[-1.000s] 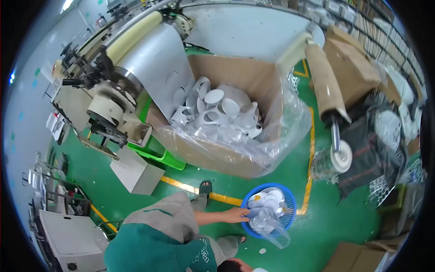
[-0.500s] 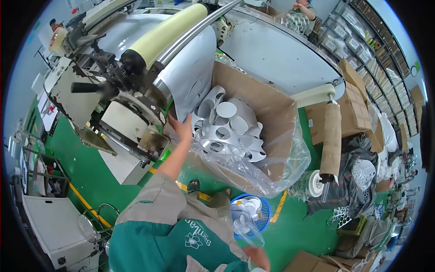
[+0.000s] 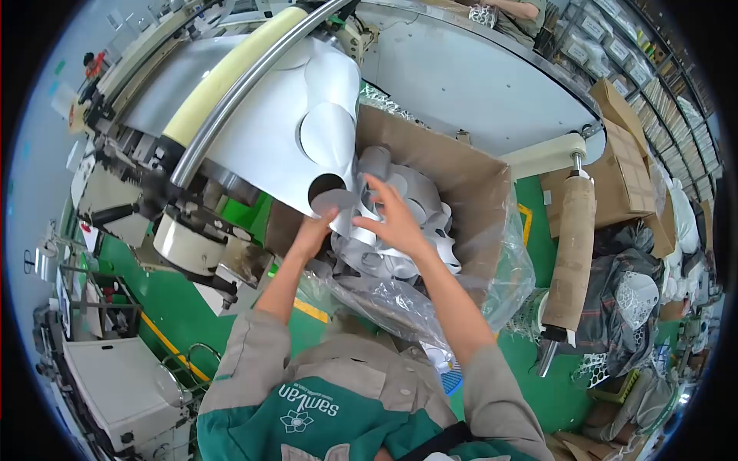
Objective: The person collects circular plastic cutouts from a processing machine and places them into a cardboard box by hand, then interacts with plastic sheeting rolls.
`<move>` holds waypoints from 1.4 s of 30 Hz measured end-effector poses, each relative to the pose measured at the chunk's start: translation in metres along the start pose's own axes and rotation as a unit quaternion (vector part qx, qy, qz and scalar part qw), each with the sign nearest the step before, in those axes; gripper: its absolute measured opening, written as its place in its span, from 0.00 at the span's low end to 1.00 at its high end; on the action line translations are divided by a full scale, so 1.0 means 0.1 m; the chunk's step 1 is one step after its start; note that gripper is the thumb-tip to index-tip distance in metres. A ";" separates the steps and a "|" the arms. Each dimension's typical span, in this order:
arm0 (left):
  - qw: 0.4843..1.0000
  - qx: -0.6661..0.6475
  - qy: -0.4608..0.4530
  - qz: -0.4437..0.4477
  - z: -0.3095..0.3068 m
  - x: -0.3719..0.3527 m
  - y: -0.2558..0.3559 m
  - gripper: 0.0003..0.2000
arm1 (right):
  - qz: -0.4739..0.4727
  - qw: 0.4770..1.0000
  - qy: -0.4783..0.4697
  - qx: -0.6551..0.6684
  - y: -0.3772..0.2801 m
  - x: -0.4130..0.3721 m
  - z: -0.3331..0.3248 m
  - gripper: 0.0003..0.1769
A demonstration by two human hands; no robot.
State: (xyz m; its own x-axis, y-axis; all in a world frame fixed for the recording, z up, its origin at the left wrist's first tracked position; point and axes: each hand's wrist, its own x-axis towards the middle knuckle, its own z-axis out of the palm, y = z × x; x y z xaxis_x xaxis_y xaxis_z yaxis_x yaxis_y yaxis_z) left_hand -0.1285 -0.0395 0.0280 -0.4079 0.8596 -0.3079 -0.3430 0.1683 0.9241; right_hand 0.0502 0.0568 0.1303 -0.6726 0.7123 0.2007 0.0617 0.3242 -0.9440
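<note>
A silvery white sheet (image 3: 261, 146) with round cuts comes off the machine and hangs over the box's left side. Near its lower end a round hole shows dark, with a grey disc (image 3: 335, 202) partly out of it. My left hand (image 3: 311, 234) pinches the disc's lower edge between thumb and fingers. Beside the sheet's right edge, my right hand (image 3: 393, 219) has thumb and fingers apart, with nothing visible between them. Below and behind it, curled cut sheet with round holes (image 3: 419, 200) fills part of the cardboard box (image 3: 477, 200).
Clear plastic film (image 3: 384, 303) lines the box and hangs over its front rim. A steel bar (image 3: 254, 84) and pale yellow roller (image 3: 207, 92) cross the machine at left. A brown-wrapped roller (image 3: 570, 253) sticks out at right. A blue basket (image 3: 452, 380) stands on the floor.
My right hand has come up from low beside my body to the sheet. The sheet now reaches further over the box, and my left hand has taken hold of a disc at its end.
</note>
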 end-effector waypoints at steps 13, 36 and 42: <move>0.962 -0.208 -0.173 -0.028 -0.02 1.08 -0.16 0.25 | 0.199 0.937 0.142 0.250 1.06 0.14 -0.48 0.16; 0.906 -0.299 -0.106 -0.281 0.21 1.42 -0.39 0.26 | 0.445 0.625 0.129 0.628 2.90 0.14 0.12 0.32; 0.866 -0.311 -0.239 -0.311 0.01 1.70 -0.45 0.24 | 0.395 0.627 0.236 0.628 2.92 0.17 0.25 0.22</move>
State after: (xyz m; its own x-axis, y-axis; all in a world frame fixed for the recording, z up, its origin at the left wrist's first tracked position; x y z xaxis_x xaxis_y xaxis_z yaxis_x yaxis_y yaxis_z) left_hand -0.1816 0.0993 -0.0661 0.3660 0.8220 -0.4363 -0.8198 0.5066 0.2669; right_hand 0.0386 0.1480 -0.1487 -0.4867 0.5426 -0.6846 -0.5909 -0.7817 -0.1994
